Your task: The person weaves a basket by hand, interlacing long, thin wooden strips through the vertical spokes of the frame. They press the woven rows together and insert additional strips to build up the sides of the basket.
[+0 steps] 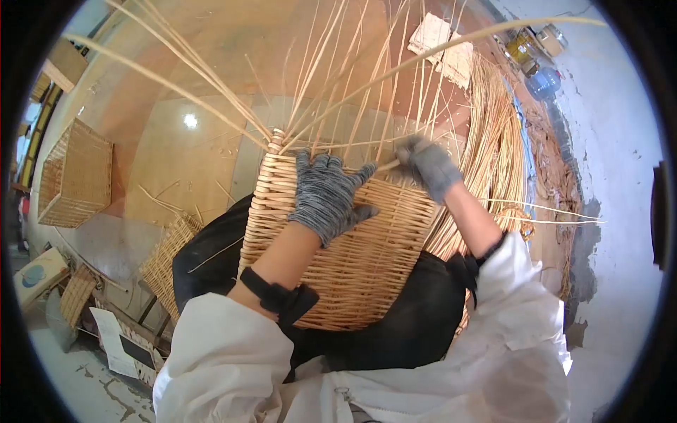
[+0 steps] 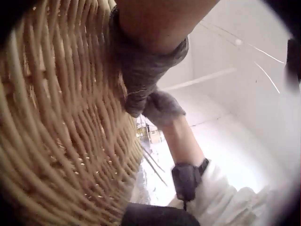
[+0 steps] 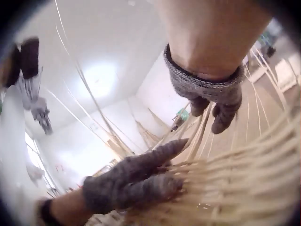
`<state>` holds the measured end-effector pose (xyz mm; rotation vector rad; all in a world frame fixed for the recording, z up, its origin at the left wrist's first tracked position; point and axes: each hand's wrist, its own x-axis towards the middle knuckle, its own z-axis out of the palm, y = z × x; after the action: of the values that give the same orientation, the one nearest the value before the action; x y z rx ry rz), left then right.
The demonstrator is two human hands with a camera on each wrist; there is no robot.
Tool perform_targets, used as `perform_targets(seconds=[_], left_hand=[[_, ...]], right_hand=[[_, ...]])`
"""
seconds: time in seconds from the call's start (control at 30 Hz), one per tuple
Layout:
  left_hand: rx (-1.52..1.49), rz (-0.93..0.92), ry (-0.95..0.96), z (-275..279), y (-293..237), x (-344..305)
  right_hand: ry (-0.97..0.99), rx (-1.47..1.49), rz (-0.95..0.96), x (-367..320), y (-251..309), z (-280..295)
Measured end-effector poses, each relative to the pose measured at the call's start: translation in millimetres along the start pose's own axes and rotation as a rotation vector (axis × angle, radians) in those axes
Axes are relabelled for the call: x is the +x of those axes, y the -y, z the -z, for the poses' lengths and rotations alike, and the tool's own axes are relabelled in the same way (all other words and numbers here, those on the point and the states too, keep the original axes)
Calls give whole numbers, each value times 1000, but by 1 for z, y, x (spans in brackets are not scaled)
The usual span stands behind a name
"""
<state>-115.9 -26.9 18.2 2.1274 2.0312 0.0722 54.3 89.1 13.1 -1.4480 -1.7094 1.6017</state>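
A woven wicker basket (image 1: 352, 262) rests across the person's lap, its wall toward the head camera and long upright stakes rising from its upper edge. The left hand (image 1: 326, 192), in a grey knitted glove, lies on the wall at that edge. Its fingers reach the rim, and its index finger and thumb stretch out straight in the right wrist view. Just to its right, the gloved right hand (image 1: 428, 168) pinches a willow rod (image 1: 388, 166) at the rim, slightly blurred. From below, the left wrist view shows both gloves close together beside the weave (image 2: 70, 122).
Long loose rods (image 1: 493, 134) lie heaped at the right by the wall. Stakes (image 1: 211, 77) fan out far beyond the rim. A finished-looking basket (image 1: 77, 173) stands at the left, and a smaller woven piece (image 1: 169, 261) leans by the knee. A blue water bottle (image 1: 543, 83) is at the back right.
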Motion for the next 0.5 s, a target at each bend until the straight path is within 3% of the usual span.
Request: perform_targets(seconds=[0.03, 0.07, 0.13, 0.27, 0.3, 0.33, 0.4, 0.43, 0.47, 0.5], left_hand=[[50, 31, 113, 1, -6, 3], [77, 73, 94, -2, -12, 5], [124, 160, 34, -9, -20, 10], [-33, 146, -11, -10, -19, 7], [78, 209, -155, -13, -27, 5], [-1, 48, -312, -16, -32, 10], [-155, -267, -590, -36, -44, 14], [-141, -230, -304, -45, -59, 26], [-118, -185, -120, -40, -72, 26], [-86, -134, 42, -26, -82, 28]], right_hand=[[-17, -348, 199, 17, 16, -5], [-164, -567, 420, 50, 15, -15], [-300, -628, 498, 66, 5, -13], [-235, 1, -74, 13, -24, 52], [-211, 370, -170, -29, -26, 48], [-181, 745, -257, -63, -28, 41], [-101, 647, -177, -66, -39, 79], [-68, 613, -146, -64, -46, 95], [-171, 780, -226, -41, -50, 108], [21, 87, 11, -8, -77, 134]])
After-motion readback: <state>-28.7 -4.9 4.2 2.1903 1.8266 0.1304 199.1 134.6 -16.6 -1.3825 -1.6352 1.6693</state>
